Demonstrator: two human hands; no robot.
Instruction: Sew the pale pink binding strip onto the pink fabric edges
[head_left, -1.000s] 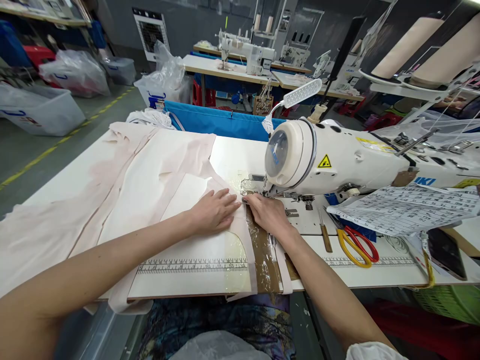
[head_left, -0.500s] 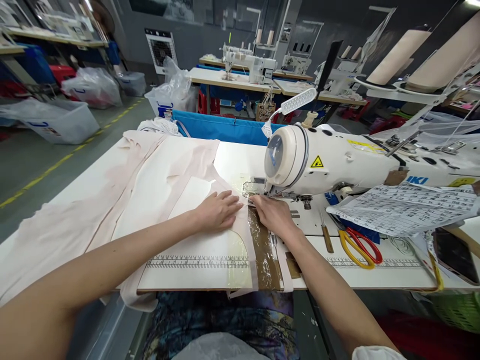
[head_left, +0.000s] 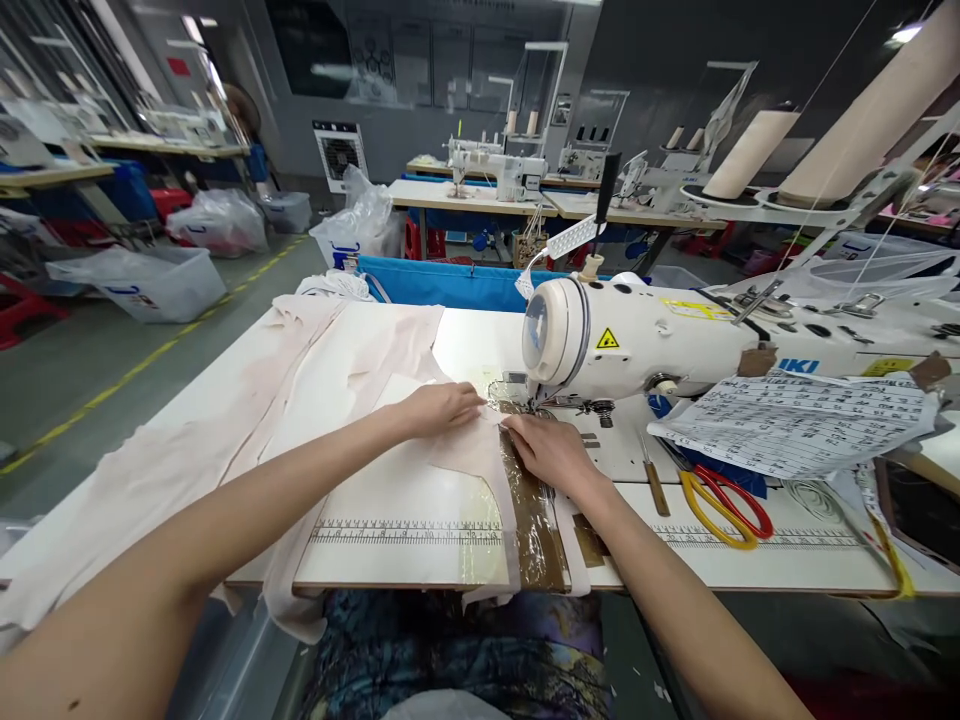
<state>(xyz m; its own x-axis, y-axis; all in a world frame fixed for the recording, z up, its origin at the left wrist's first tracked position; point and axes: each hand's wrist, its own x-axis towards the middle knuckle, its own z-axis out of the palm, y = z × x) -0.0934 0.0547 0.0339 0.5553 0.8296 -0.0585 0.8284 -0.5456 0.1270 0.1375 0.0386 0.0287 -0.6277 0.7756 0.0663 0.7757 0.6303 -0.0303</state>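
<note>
A long piece of pale pink fabric (head_left: 247, 400) lies spread over the white sewing table (head_left: 465, 340) and hangs off its left end. My left hand (head_left: 441, 408) rests flat on the fabric, fingers stretched toward the needle. My right hand (head_left: 547, 452) lies palm down on the fabric strip just in front of the presser foot of the white sewing machine (head_left: 637, 345). The two hands sit close together, a narrow gap between them. A printed ruler strip (head_left: 405, 532) runs along the table's near edge.
Yellow-and-red scissors (head_left: 724, 500) and a small wooden-handled tool (head_left: 655, 486) lie right of my right hand. Printed paper sheets (head_left: 795, 420) lean on the machine. A blue bin (head_left: 442, 282) stands behind the table. Plastic tubs and bags sit on the floor at left.
The view has tilted up and shows more of the room. Both hands stay at the needle area; the left hand has slid slightly further away along the fabric.
</note>
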